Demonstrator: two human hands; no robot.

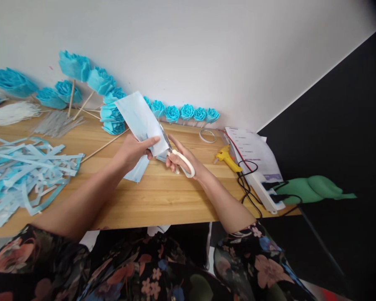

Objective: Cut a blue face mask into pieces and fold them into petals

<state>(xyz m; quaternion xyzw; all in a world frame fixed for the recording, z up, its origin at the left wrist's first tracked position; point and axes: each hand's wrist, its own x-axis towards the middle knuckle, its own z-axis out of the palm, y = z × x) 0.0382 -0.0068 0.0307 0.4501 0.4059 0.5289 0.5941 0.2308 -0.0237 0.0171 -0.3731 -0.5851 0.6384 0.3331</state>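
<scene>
My left hand (139,149) pinches a pale blue paper sheet (137,113) near its lower edge, thumb on top, and holds it tilted above the table. In my right hand (183,155) is a pair of scissors (187,166) with white handles. Their blades lie along the sheet's right edge, and part of them is hidden by the paper. Another light blue piece (138,169) lies on the table beneath my hands; whether it joins the held sheet I cannot tell.
Blue paper flowers (172,113) line the wall, some on wooden sticks (71,98). Cut blue strips (34,171) pile up at left. To the right are a tape roll (207,136), a yellow glue gun (228,159), printed sheets (252,150) and a white power strip (265,192) with black cables.
</scene>
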